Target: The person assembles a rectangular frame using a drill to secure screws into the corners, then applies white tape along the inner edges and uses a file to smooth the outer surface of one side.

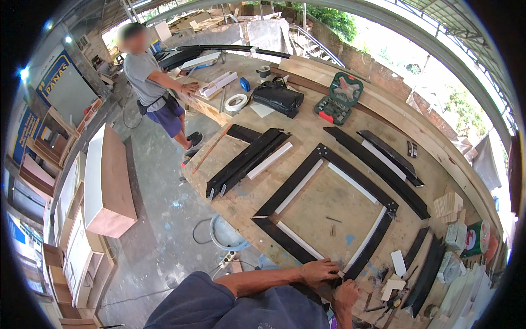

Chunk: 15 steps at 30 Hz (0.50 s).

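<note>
A square black frame [290, 241] with white strips along its inner edges lies flat on the wooden workbench [307, 219]. My left hand [320, 272] grips its near corner, the fingers laid across the black piece. Just to the right and nearer to me, my right hand [346, 297] is closed by the same corner; whatever is in its fingers is hidden. Inside the frame lie a small brass-coloured piece [331, 230] and a thin dark rod [333, 220]. Right of my hands are a white offcut [398, 263] and scattered small tools.
Black profiles [246, 162] lie left of the frame, more [378, 170] to its right. Farther back are an open green tool case [342, 96], a black bag [278, 97] and a tape roll [236, 102]. A co-worker [150, 82] stands at the far left. A tin [475, 238] sits right.
</note>
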{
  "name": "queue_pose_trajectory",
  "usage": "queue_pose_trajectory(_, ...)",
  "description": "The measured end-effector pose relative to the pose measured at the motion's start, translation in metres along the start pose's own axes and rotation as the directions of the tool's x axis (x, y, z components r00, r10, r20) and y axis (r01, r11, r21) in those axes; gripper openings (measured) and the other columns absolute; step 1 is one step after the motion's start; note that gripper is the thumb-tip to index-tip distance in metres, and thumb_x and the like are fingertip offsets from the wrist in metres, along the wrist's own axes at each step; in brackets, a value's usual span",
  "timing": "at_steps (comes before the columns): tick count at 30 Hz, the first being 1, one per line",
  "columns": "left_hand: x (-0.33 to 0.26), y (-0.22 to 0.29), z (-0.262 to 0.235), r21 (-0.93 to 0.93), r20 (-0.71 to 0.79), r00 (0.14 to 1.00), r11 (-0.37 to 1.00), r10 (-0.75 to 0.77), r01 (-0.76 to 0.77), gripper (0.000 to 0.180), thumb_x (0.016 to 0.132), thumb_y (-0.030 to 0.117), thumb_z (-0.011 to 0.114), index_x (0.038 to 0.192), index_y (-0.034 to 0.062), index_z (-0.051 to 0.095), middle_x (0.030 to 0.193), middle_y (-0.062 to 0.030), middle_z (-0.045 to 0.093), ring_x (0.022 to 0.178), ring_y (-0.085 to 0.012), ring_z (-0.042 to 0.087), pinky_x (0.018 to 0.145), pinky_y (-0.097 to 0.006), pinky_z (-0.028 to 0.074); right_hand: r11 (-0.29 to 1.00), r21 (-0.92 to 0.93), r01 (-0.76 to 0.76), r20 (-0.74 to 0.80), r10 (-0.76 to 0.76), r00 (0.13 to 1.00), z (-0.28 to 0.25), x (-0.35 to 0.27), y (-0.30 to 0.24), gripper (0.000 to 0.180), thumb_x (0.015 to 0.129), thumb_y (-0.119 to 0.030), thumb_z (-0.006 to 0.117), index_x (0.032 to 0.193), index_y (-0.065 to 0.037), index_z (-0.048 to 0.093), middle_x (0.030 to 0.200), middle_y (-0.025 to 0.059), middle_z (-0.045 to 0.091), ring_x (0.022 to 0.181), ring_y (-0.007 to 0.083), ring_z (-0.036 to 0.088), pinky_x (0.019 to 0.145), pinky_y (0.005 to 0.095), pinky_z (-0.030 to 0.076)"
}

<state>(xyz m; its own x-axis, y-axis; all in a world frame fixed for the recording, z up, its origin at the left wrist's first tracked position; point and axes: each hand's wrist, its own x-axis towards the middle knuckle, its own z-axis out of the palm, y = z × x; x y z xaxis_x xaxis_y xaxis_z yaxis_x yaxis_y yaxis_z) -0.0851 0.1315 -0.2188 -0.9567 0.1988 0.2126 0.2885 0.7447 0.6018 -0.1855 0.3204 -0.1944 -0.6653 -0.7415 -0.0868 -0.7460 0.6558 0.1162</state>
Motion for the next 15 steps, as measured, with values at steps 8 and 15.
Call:
queue_pose_trajectory(8, 0.007, -0.001, -0.014, -0.016, -0.003, 0.998, 0.998, 0.055, -0.055, 0.066, 0.074, 0.026, 0.077, 0.135, 0.0082, 0.061, 0.138, -0.0181, 0.057, 0.134, -0.0383, 0.053, 0.107, -0.051, 0.044, 0.948, 0.299, -0.108, 0.12, 0.075, 0.99, -0.019, 0.0, 0.011, 0.031, 0.08, -0.022, 0.067, 0.098, 0.003, 0.063, 0.096, 0.0227, 0.067, 0.089, 0.0422, 0.068, 0.078, 0.053, 0.052)
queue_pose_trajectory(15, 0.014, 0.015, -0.038, -0.172, -0.226, 0.969, 0.983, -0.096, 0.057, 0.041, 0.08, 0.028, 0.081, 0.112, 0.0022, 0.074, 0.111, -0.0176, 0.067, 0.105, -0.0374, 0.063, 0.094, -0.048, 0.05, 0.829, 0.558, 0.032, -0.104, 0.032, 0.994, -0.025, 0.012, 0.018, 0.02, 0.086, -0.017, 0.065, 0.094, -0.001, 0.058, 0.089, 0.021, 0.062, 0.084, 0.0439, 0.063, 0.076, 0.0516, 0.052)
